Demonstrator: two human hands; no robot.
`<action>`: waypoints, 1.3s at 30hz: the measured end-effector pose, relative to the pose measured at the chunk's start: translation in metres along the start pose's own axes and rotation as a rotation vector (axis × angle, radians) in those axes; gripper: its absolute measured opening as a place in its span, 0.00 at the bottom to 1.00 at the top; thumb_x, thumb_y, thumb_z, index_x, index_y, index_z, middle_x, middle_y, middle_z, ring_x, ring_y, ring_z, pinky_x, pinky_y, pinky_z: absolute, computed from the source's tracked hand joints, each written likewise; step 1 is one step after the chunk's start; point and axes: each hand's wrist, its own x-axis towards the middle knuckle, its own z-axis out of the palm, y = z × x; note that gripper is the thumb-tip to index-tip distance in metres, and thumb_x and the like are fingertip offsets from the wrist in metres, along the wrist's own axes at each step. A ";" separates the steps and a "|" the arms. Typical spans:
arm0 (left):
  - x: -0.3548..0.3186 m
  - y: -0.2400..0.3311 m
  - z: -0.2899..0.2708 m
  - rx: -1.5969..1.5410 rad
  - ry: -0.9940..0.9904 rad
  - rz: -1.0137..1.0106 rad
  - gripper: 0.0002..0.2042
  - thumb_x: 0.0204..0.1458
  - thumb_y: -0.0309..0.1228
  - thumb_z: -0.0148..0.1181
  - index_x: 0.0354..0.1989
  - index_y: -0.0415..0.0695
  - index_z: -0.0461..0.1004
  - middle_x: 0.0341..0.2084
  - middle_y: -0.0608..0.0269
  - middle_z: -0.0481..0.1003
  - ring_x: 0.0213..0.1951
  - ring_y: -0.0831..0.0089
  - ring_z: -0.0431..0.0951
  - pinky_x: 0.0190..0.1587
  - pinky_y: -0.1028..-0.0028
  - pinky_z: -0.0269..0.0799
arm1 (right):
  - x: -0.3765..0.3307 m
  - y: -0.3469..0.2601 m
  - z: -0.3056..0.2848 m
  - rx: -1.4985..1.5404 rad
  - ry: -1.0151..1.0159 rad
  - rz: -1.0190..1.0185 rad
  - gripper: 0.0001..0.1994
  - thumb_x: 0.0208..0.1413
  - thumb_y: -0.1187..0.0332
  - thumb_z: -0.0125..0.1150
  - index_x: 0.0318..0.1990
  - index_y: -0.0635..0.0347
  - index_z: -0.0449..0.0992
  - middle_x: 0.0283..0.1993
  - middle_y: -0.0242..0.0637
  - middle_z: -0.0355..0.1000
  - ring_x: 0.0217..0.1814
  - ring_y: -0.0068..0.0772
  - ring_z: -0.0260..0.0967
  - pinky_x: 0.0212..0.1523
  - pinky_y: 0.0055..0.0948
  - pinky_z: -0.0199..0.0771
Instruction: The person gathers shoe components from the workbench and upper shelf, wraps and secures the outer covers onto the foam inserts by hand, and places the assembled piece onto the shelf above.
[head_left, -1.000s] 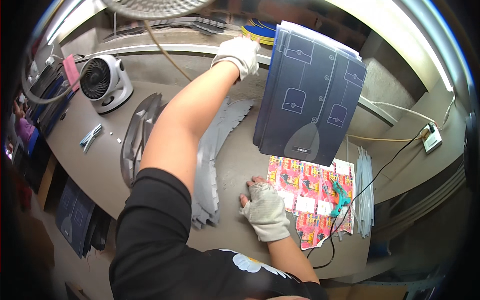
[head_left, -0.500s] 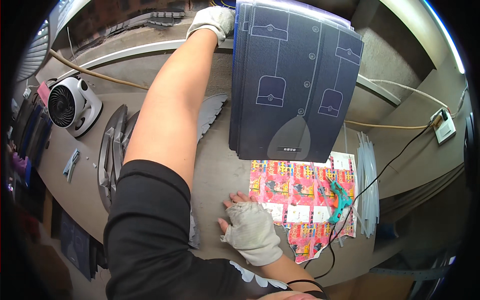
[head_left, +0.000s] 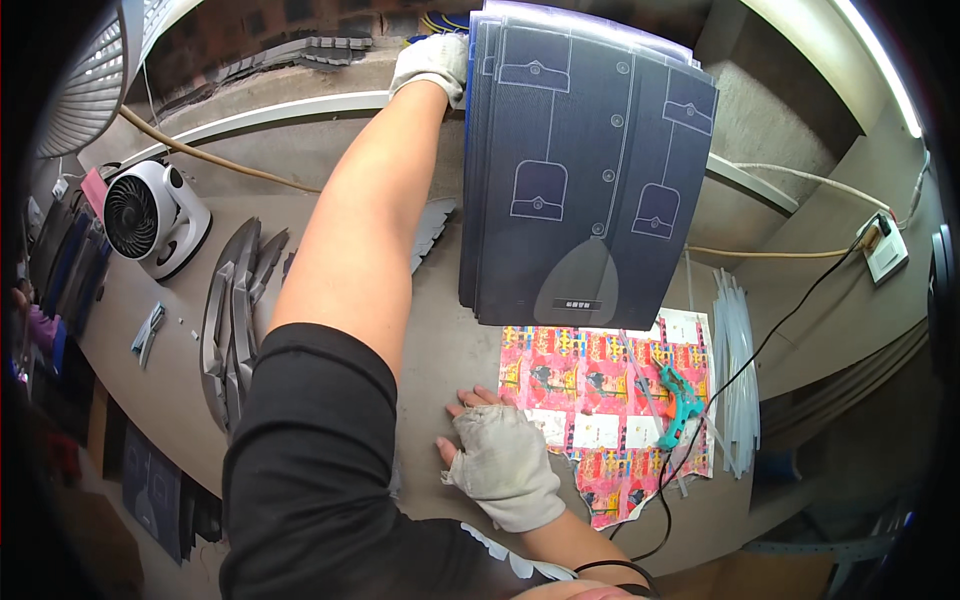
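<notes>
My left hand (head_left: pixel 430 68), in a pale fingerless work glove, reaches far up to the left edge of a stack of dark blue cardboard panels (head_left: pixel 560 270). Its fingers are hidden behind the stack's upper edge, so any grip does not show. The front panel carries a printed jacket design with pockets and buttons. My right hand (head_left: pixel 505 465), gloved alike, lies palm down on the grey table (head_left: pixel 435 345) with bare fingertips and thumb spread. Beside it is a pink patterned sheet (head_left: pixel 600 430), and a teal glue gun (head_left: pixel 680 405) rests on that.
Translucent glue sticks (head_left: pixel 735 380) lie in a bundle on the right. A black cable (head_left: pixel 790 330) runs from the wall socket (head_left: pixel 885 250) across the sheet. Left of my arm are folded grey card strips (head_left: pixel 230 320), a small fan (head_left: pixel 150 215) and a grey-blue clip-like piece (head_left: pixel 148 333).
My left hand and forearm have shifted slightly right and down, still at the stack's edge. The view has moved a little. My right hand stays in place on the table.
</notes>
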 end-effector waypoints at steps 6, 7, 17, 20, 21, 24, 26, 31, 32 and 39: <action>-0.010 -0.001 0.011 -0.020 0.024 0.013 0.18 0.72 0.38 0.54 0.58 0.49 0.89 0.59 0.52 0.87 0.60 0.54 0.88 0.62 0.55 0.85 | 0.004 -0.002 -0.001 -0.027 0.010 -0.034 0.24 0.64 0.51 0.72 0.61 0.56 0.87 0.71 0.45 0.80 0.78 0.49 0.73 0.80 0.53 0.68; -0.008 -0.009 0.017 0.068 0.092 0.110 0.17 0.72 0.38 0.55 0.57 0.49 0.89 0.58 0.51 0.87 0.61 0.54 0.88 0.62 0.55 0.85 | 0.005 -0.006 -0.006 -0.028 -0.012 -0.026 0.24 0.64 0.51 0.72 0.61 0.56 0.87 0.71 0.46 0.79 0.78 0.50 0.73 0.80 0.54 0.68; 0.074 -0.033 0.027 0.012 -0.064 0.269 0.18 0.70 0.36 0.57 0.60 0.41 0.85 0.68 0.46 0.80 0.69 0.49 0.81 0.69 0.53 0.79 | 0.008 -0.002 -0.018 0.093 -0.068 0.028 0.25 0.61 0.53 0.74 0.62 0.56 0.86 0.72 0.51 0.78 0.77 0.55 0.73 0.80 0.59 0.68; 0.087 -0.012 0.017 -0.141 -0.304 0.273 0.19 0.70 0.38 0.57 0.62 0.43 0.84 0.68 0.46 0.81 0.67 0.50 0.82 0.69 0.55 0.79 | 0.004 0.000 -0.021 0.097 -0.065 0.036 0.24 0.62 0.53 0.72 0.61 0.58 0.87 0.73 0.52 0.77 0.77 0.56 0.72 0.79 0.60 0.67; 0.092 -0.011 0.014 -0.185 -0.374 0.262 0.19 0.70 0.38 0.57 0.63 0.43 0.84 0.68 0.46 0.81 0.67 0.50 0.83 0.69 0.55 0.79 | 0.004 -0.001 -0.021 0.080 -0.053 0.029 0.24 0.63 0.54 0.70 0.60 0.59 0.87 0.73 0.52 0.77 0.78 0.56 0.72 0.79 0.60 0.68; 0.107 -0.011 0.003 -0.258 -0.515 0.209 0.20 0.70 0.39 0.58 0.65 0.45 0.83 0.67 0.45 0.81 0.66 0.51 0.83 0.69 0.57 0.78 | 0.003 -0.001 -0.018 0.090 -0.100 0.045 0.23 0.63 0.54 0.69 0.60 0.57 0.87 0.75 0.52 0.76 0.79 0.56 0.71 0.79 0.61 0.67; 0.119 -0.010 -0.005 -0.263 -0.545 0.154 0.21 0.70 0.40 0.58 0.66 0.46 0.83 0.67 0.45 0.82 0.65 0.51 0.84 0.68 0.58 0.78 | 0.000 -0.001 -0.015 0.089 -0.105 0.041 0.24 0.63 0.53 0.69 0.61 0.57 0.87 0.74 0.52 0.76 0.79 0.56 0.71 0.80 0.61 0.66; 0.143 0.028 -0.014 0.122 -0.715 0.339 0.23 0.70 0.36 0.60 0.71 0.49 0.82 0.69 0.49 0.81 0.65 0.59 0.84 0.68 0.64 0.76 | 0.004 -0.003 -0.006 0.092 -0.220 0.119 0.25 0.63 0.52 0.68 0.63 0.54 0.86 0.75 0.48 0.76 0.79 0.53 0.71 0.81 0.61 0.65; 0.140 0.030 -0.011 -0.029 -0.748 0.301 0.24 0.69 0.35 0.61 0.73 0.49 0.79 0.70 0.50 0.81 0.65 0.60 0.84 0.68 0.65 0.76 | 0.005 0.002 -0.004 0.104 -0.189 0.101 0.24 0.63 0.51 0.68 0.62 0.52 0.86 0.75 0.46 0.76 0.80 0.51 0.70 0.80 0.61 0.65; 0.174 -0.012 0.010 -0.560 -0.787 0.225 0.37 0.69 0.33 0.65 0.87 0.51 0.60 0.75 0.55 0.76 0.66 0.65 0.80 0.72 0.67 0.72 | 0.010 0.009 0.004 0.082 -0.164 0.055 0.25 0.64 0.49 0.66 0.64 0.49 0.85 0.77 0.41 0.74 0.81 0.48 0.68 0.80 0.63 0.65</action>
